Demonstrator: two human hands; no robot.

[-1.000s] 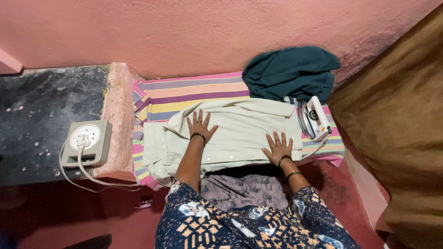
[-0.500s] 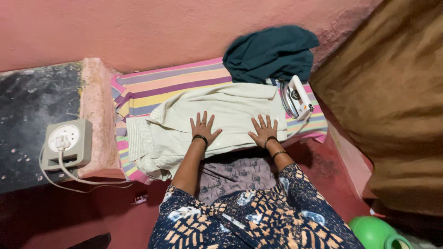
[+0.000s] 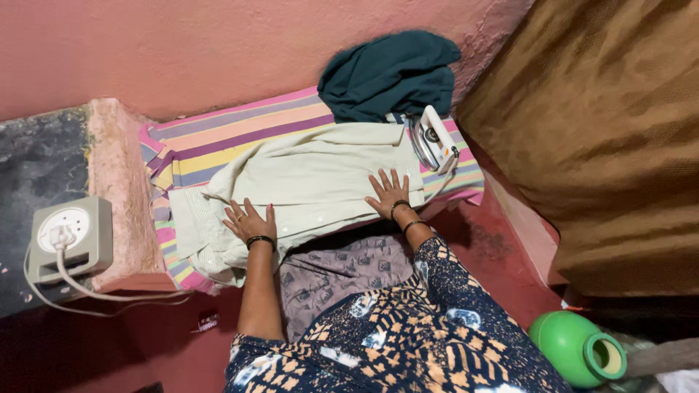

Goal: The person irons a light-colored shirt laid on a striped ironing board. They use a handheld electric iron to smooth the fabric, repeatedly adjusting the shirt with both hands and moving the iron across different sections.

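**Both palms flat on the shirt**

The pale shirt point(image 3: 313, 182) lies along the striped cloth's point(image 3: 240, 135) near edge. The left hand point(image 3: 249, 221) presses, fingers spread, near its left end; the right hand point(image 3: 388, 193), likewise spread, near its right end, beside the upended iron point(image 3: 433, 140).

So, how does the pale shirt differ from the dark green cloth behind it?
The pale shirt lies spread flat on the striped sheet; the dark green cloth sits bunched against the wall. The left hand and right hand press the pale shirt, while nothing touches the dark green cloth. The pale shirt covers more area. Both are fabric beside the iron.
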